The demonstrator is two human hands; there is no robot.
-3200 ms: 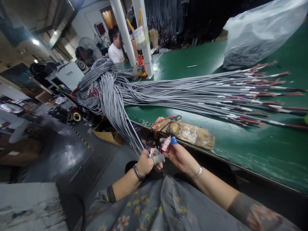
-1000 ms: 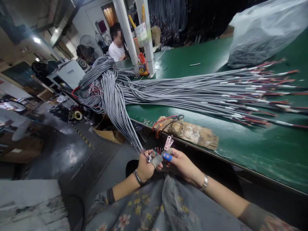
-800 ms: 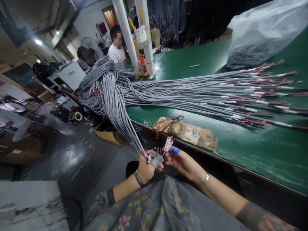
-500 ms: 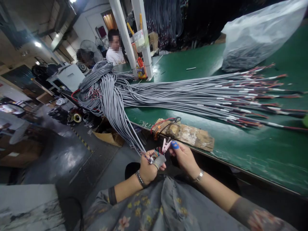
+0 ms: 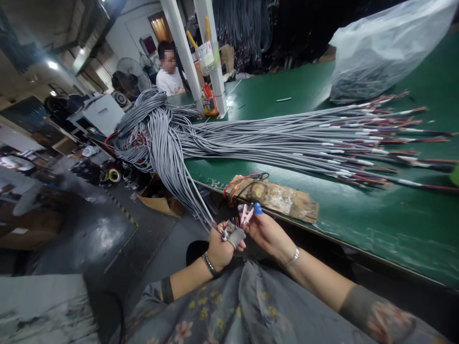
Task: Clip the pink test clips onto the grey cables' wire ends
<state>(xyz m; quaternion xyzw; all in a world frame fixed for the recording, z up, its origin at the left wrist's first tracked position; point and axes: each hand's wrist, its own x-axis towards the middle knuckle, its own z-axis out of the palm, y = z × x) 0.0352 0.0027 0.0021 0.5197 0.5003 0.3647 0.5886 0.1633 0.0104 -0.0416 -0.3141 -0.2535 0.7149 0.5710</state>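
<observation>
My left hand (image 5: 223, 246) is closed round the end of a grey cable (image 5: 201, 210), its thumb wrapped in a grey cover. Thin coloured wires (image 5: 234, 221) fan out above that thumb. Close beside them, my right hand (image 5: 267, 234) has blue tape on a fingertip and touches a pale pink clip (image 5: 246, 216) at the wires. The clip looks like a clothes peg; its jaws are too small to make out. From the left hand, several grey cables run up to a big coiled bundle (image 5: 161, 129) on the green table (image 5: 358, 224).
Stripped cable ends (image 5: 376, 153) spread over the table's right side. A worn wooden board (image 5: 283, 198) with red and black leads lies at the near edge. Behind are a clear plastic bag (image 5: 376, 62), white posts (image 5: 211, 62) and a seated person (image 5: 168, 71).
My right hand has shifted slightly left and its fingers have turned round the pink clip. My left hand stays nearly still with the cable. The view has moved a little.
</observation>
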